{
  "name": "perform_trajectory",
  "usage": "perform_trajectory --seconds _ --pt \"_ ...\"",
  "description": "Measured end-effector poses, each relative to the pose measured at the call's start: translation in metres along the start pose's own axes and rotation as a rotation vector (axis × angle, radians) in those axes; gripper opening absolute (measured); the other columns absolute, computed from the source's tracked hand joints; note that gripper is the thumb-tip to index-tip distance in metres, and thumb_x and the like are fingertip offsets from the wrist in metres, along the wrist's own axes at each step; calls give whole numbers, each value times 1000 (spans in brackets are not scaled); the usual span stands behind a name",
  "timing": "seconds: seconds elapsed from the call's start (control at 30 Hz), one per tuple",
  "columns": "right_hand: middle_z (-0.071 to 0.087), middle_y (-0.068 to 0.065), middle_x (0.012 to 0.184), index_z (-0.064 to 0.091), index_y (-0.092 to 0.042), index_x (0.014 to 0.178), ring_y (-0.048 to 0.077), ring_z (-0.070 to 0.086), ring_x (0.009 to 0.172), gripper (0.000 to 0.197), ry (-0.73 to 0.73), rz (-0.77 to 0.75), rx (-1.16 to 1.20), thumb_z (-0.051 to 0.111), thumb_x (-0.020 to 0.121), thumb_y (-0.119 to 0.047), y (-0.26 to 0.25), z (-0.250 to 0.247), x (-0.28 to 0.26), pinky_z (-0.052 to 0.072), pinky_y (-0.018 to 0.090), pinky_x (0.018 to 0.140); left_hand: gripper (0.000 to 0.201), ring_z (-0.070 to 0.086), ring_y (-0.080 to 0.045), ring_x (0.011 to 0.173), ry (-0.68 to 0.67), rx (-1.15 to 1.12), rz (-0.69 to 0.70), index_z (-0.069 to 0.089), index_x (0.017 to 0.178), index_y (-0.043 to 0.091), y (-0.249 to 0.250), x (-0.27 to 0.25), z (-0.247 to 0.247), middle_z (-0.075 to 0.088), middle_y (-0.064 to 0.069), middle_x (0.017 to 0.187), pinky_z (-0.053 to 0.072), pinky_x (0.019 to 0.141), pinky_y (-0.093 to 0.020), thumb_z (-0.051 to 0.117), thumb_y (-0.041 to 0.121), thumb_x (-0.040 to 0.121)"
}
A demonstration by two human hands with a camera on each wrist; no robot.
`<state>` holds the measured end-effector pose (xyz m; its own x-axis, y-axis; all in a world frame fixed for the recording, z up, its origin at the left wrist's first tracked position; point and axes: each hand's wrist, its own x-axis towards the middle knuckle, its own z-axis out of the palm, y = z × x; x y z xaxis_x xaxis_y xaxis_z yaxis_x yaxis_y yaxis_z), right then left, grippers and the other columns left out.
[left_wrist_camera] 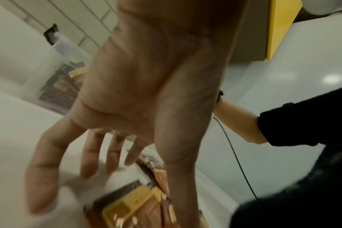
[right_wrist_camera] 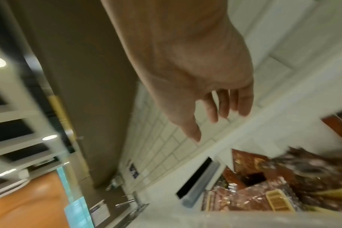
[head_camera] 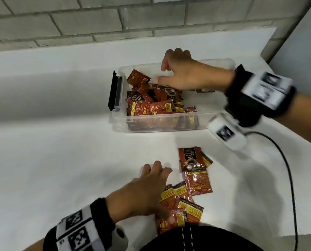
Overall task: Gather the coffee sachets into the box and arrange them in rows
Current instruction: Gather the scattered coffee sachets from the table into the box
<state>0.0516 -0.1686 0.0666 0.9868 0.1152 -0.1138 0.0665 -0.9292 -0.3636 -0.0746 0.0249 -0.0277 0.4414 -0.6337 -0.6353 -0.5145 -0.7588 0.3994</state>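
A clear plastic box (head_camera: 118,113) stands mid-table, holding a jumble of red-brown coffee sachets (head_camera: 151,107). My right hand (head_camera: 183,73) hovers over the box's far side with loosely hanging fingers and holds nothing; the right wrist view shows the same relaxed hand (right_wrist_camera: 195,69) above the sachets in the box (right_wrist_camera: 273,185). Several loose sachets (head_camera: 192,160) lie on the table nearer me. My left hand (head_camera: 151,183) is spread flat beside them, its thumb on the near pile (head_camera: 185,207). In the left wrist view the palm (left_wrist_camera: 137,92) is open over a sachet (left_wrist_camera: 131,205).
The box has a black latch (head_camera: 113,91) on its left end. A black cable (head_camera: 287,169) trails across the table's right side. A grey brick wall (head_camera: 78,24) backs the white table (head_camera: 51,160). Dark clothing (head_camera: 196,240) fills the bottom edge.
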Motion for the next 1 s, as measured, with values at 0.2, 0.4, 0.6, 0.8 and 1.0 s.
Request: perform_trajectory --seconds 0.2,0.4,0.6,0.8,1.0 --pt "54 -5 115 51 -24 121 14 51 105 51 -490 -50 -41 38 89 -62 26 64 -119 46 30 87 100 19 -15 127 99 34 36 10 145 35 7 6 21 20 8 136 31 104 -43 67 66 69" --pt "13 -4 152 -4 -24 150 19 12 136 76 -268 158 -143 25 92 -63 49 140 -166 19 39 110 66 23 -17 125 116 -19 -38 23 137 31 22 6 34 26 8 134 36 97 -48 59 49 84" --pt "26 -1 140 0 -23 149 12 28 130 92 -452 232 421 65 86 -38 43 139 -193 33 27 108 49 37 -8 101 -13 -230 11 34 127 23 20 -3 36 40 6 121 35 77 -22 62 31 87" --pt "51 -7 121 40 -33 121 1 53 110 34 -451 308 712 37 93 -52 35 138 -213 48 26 94 27 44 -7 84 49 -260 22 46 105 26 18 -5 36 43 10 96 32 62 -18 64 33 86" --pt "60 -13 116 37 -39 119 1 60 107 47 -571 203 815 67 84 -41 35 131 -223 49 25 96 26 49 -1 73 92 -363 -10 50 97 29 13 -3 39 54 13 88 35 58 -17 69 36 81"
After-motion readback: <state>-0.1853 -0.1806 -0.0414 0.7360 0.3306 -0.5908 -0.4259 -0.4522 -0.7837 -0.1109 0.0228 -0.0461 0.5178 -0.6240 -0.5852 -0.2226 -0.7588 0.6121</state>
